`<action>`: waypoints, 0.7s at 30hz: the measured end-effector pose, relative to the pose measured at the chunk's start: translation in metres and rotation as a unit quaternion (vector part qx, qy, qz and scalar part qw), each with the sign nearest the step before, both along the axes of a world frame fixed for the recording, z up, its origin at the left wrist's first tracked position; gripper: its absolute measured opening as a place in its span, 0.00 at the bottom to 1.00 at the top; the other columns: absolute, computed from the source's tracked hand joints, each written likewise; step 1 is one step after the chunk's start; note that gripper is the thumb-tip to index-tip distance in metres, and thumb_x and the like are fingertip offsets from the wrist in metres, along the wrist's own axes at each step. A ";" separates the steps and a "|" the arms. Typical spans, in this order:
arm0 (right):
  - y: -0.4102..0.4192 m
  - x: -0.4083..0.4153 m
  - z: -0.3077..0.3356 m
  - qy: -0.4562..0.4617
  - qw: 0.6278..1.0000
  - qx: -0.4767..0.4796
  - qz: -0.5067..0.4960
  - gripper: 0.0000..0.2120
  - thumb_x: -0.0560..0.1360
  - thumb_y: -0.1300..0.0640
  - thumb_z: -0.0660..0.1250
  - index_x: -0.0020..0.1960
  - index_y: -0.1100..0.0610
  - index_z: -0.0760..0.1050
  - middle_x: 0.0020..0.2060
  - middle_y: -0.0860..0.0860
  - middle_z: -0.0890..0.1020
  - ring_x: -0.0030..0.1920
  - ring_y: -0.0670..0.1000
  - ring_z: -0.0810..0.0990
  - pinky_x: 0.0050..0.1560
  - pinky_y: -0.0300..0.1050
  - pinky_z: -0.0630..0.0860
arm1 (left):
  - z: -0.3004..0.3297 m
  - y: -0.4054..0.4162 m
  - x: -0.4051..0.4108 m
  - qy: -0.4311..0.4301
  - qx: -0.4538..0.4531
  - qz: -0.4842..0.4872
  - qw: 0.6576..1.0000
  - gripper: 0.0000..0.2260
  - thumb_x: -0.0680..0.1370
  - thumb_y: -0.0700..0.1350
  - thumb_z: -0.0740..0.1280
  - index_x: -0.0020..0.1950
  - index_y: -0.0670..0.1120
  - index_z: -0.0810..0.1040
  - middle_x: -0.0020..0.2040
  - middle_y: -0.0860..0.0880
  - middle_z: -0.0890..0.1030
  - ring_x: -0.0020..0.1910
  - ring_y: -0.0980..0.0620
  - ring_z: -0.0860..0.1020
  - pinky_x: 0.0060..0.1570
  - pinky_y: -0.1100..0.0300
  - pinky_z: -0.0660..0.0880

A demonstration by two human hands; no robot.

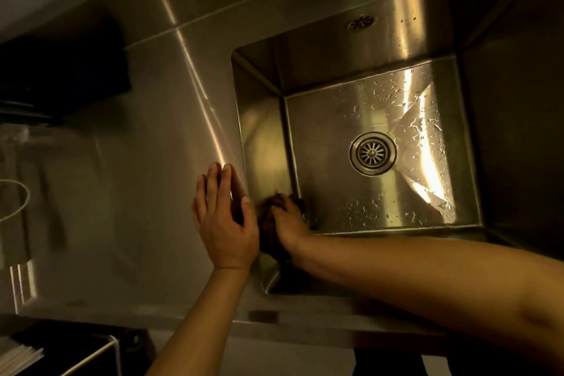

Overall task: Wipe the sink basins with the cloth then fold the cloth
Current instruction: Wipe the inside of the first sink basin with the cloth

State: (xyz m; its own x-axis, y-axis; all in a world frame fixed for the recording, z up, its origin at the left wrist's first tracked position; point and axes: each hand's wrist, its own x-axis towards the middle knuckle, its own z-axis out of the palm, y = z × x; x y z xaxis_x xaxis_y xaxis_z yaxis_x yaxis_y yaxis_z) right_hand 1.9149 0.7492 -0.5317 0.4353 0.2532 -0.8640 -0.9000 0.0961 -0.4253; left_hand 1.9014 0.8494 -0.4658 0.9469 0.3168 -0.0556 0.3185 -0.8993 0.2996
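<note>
While the left hand (224,223) rests flat and open on the bench (146,162), the right hand (287,220), closed on the dark cloth (270,223), should press firmly and rub the whole sink basin (351,192), corners too.

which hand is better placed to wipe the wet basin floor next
The right hand. It is already down inside the basin, pressing the dark cloth into the near left corner, next to the droplets. The left hand lies flat and open on the counter at the rim, holding nothing.
</note>
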 end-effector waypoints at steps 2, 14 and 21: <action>0.006 0.011 0.014 -0.027 1.000 -0.012 -0.008 0.24 0.83 0.58 0.57 0.78 0.51 0.65 0.77 0.52 0.65 0.74 0.55 0.68 0.77 0.54 0.64 | 0.001 -0.001 0.000 0.006 0.003 0.001 1.000 0.29 0.82 0.55 0.57 0.84 0.56 0.59 0.85 0.55 0.58 0.85 0.50 0.52 0.78 0.34 0.58; 0.022 0.174 -0.017 -0.217 0.974 0.004 -0.061 0.25 0.85 0.59 0.56 0.81 0.49 0.60 0.78 0.54 0.64 0.75 0.56 0.67 0.75 0.56 0.67 | 0.001 0.000 0.001 -0.008 -0.013 -0.004 1.000 0.30 0.81 0.55 0.59 0.84 0.53 0.62 0.85 0.53 0.60 0.85 0.48 0.54 0.77 0.33 0.60; 0.008 0.077 -0.060 -0.124 0.989 -0.052 0.056 0.25 0.85 0.59 0.57 0.81 0.52 0.59 0.77 0.57 0.66 0.75 0.57 0.67 0.76 0.54 0.64 | 0.001 0.000 0.000 -0.007 0.001 -0.005 1.000 0.32 0.80 0.58 0.62 0.84 0.54 0.62 0.85 0.54 0.59 0.85 0.48 0.53 0.78 0.34 0.59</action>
State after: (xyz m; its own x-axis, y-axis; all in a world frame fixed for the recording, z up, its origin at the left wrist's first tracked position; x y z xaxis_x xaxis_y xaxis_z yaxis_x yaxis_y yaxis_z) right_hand 1.9920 0.7568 -0.5916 0.6114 0.2280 -0.7578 -0.7690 -0.0548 -0.6369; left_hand 1.9017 0.8499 -0.4646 0.9506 0.3078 -0.0414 0.3055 -0.9029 0.3023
